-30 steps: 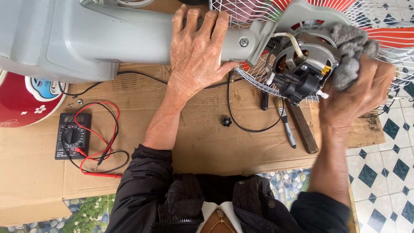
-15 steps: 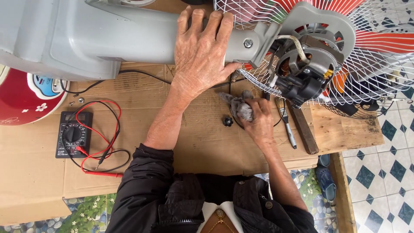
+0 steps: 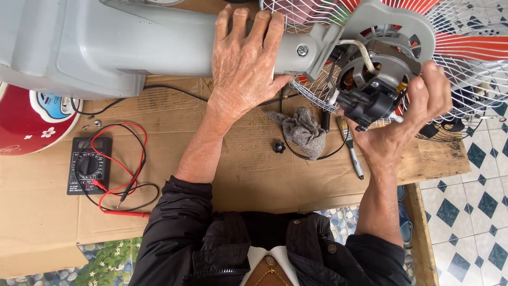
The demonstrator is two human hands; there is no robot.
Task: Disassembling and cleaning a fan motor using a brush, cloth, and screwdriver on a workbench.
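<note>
A grey fan lies across the table, its thick column (image 3: 132,47) to the left and its white wire grille (image 3: 465,32) with red blades to the right. My left hand (image 3: 243,63) is wrapped over the column's neck beside a bolt. The bare motor (image 3: 381,66) shows behind the grille, with a black gearbox (image 3: 365,103) hanging from it. My right hand (image 3: 407,116) cups the motor from the right, thumb under the gearbox. A crumpled grey rag (image 3: 304,132) lies on the cardboard (image 3: 238,175) between my arms.
A black multimeter (image 3: 87,167) with red and black leads lies at the left, beside a red round appliance (image 3: 26,124). A small black knob (image 3: 279,146) and a thin brush (image 3: 352,148) lie near the rag. Tiled floor (image 3: 465,222) drops off at the right.
My right hand took the rag off the motor, set it down on the cardboard, then went back up to the motor without it. My left hand stayed on the column.
</note>
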